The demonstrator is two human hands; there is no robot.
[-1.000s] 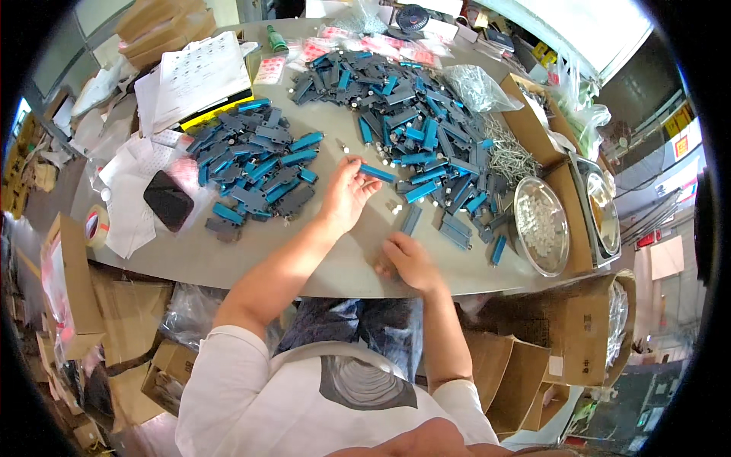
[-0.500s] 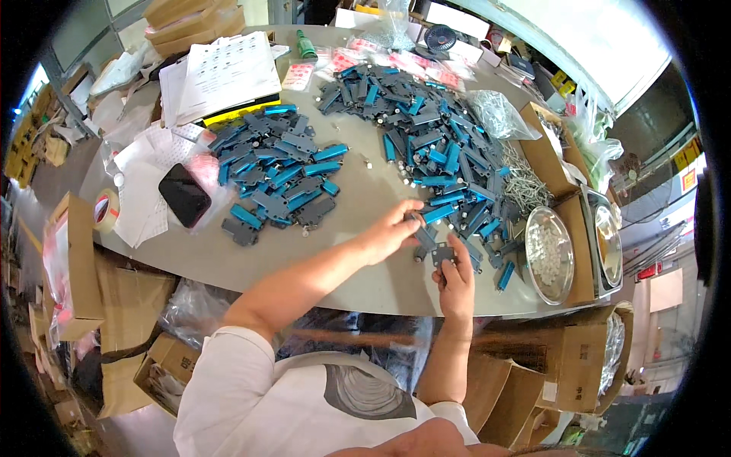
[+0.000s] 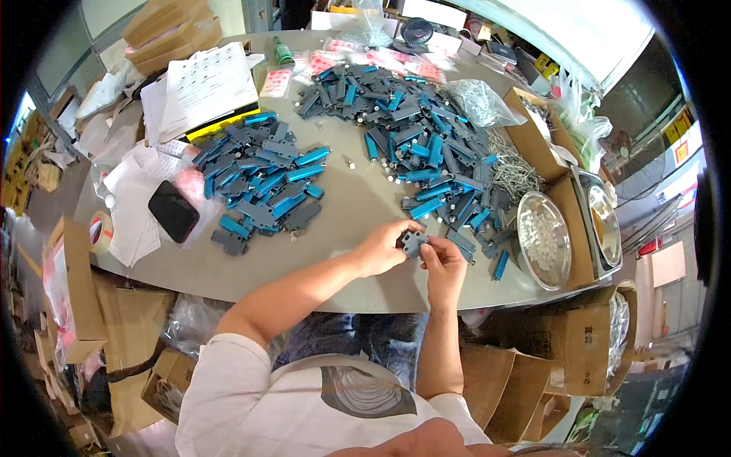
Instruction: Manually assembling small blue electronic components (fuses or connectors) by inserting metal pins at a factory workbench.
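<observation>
My left hand is closed round a dark grey plastic fitting, a flat piece with notched edges and small holes. From the other side my right hand pinches at the fitting's edge with thumb and fingers. If a small part sits between those right fingertips, I cannot make it out. Just beyond my hands lies a large pile of grey and blue plastic fittings. A smaller pile of the same fittings is to the left.
Right of the big pile stand a metal bowl of small white pieces, loose screws and a cardboard box. On the left lie a phone, papers and a tape roll. A fan stands at the back.
My hands have come together. The grey fitting that my right hand held apart now lies between both hands, and the piece in my left fingers is no longer seen separately. The view shifted slightly.
</observation>
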